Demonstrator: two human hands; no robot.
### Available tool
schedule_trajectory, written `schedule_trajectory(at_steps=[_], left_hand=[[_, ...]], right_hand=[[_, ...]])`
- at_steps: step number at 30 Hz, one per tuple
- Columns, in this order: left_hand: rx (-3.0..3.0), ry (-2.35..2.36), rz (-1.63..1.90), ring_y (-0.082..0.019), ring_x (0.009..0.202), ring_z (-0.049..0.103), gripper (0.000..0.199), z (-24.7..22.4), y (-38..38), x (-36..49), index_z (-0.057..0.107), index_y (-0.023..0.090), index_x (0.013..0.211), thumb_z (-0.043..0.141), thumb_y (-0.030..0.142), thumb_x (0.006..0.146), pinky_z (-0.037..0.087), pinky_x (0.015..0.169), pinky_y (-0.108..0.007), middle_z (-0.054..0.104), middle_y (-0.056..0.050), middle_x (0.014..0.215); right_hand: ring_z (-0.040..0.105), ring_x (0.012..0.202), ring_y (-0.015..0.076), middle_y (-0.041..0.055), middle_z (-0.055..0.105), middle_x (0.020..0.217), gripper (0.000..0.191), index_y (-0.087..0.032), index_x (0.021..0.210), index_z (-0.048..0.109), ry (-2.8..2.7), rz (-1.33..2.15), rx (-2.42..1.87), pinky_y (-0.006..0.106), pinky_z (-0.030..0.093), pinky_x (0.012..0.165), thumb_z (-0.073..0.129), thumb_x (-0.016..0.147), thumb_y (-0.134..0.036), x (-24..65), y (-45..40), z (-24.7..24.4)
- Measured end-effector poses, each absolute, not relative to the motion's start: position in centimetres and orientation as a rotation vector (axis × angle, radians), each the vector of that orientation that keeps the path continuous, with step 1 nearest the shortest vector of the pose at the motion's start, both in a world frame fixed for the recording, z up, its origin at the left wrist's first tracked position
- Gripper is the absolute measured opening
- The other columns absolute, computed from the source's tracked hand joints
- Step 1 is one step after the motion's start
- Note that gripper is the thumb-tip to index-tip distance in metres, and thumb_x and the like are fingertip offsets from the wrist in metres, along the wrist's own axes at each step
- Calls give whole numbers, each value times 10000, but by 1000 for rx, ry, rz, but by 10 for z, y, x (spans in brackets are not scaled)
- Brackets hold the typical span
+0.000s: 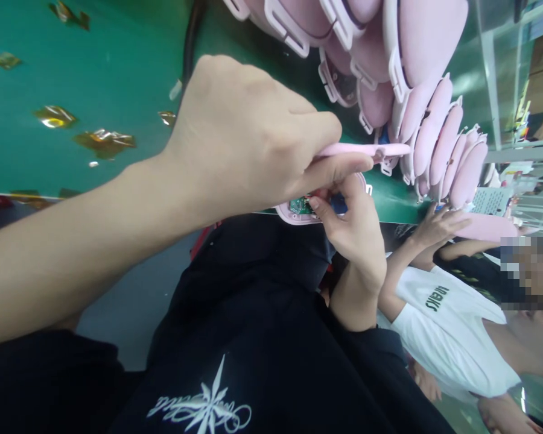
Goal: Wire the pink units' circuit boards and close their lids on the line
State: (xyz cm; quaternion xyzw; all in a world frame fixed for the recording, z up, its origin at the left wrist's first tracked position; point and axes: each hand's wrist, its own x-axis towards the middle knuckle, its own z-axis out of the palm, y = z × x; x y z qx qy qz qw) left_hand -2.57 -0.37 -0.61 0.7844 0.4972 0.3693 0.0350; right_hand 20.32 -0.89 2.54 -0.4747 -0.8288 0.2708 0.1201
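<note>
My left hand (pixel 257 132) reaches across from the left, its fingers closed around a thin pink plastic shell piece (pixel 391 150) seen edge-on. Just below it lies a second, open pink shell (pixel 298 219) at the table's front edge. Inside that shell shows a green circuit board (pixel 300 205), with something red and something dark blue partly covered by my fingers. My right hand (pixel 353 223) is over this open shell, thumb and fingers pinched together at the board. What the pinch holds is too small to make out. My left hand hides part of the shell.
Several pink shells with pale strap loops (pixel 429 36) stand in rows on the green table (pixel 131 54) at the back right. Scraps of amber film (pixel 104 142) lie at the left, beside a dark cable (pixel 192 36). At right, a co-worker's hand (pixel 438 224) touches another pink shell (pixel 489 227).
</note>
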Motion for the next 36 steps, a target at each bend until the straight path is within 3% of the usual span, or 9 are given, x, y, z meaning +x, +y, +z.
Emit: schedule_trajectory(at_steps=[6,18,24,32,36], left_hand=[[2531,1500,1309,-143,603,445,517,-12,-4,-27,679,187,874,447,557,1151,187,585,-341,492,-1,639],[2522,1546,1287,-162,568,533,509,-6,-5,-25,708,206,839,463,528,1147,197,537,-357,529,-11,598],[2553,1512,1389,-125,574,481,458,-8,-5,-25,698,175,840,545,494,1131,188,530,-322,476,3,618],[2542,1513,1336,-150,581,546,492,-6,-7,-26,721,195,877,446,502,1146,194,555,-323,518,4,616],[2514,1546,1278,-167,556,533,515,-4,-7,-26,724,205,837,463,528,1143,194,536,-339,527,-3,598]], right_hand=[[767,1070,212,30,807,1082,183,-289,1100,803,-2558,599,-1233,401,573,949,632,1075,-228,210,-16,25],[767,892,202,-7,828,963,73,-254,1016,732,-2747,722,-1143,378,543,921,670,1039,-224,214,3,45],[783,1024,209,21,841,1099,182,-264,1174,754,-2771,701,-1041,383,574,944,606,1080,-216,215,0,43],[773,985,194,26,815,1082,126,-261,1061,792,-2810,573,-1066,331,615,864,675,1053,-218,209,-1,64],[741,757,128,-23,797,873,81,-225,998,757,-2806,809,-1039,245,581,730,689,1017,-187,206,0,66]])
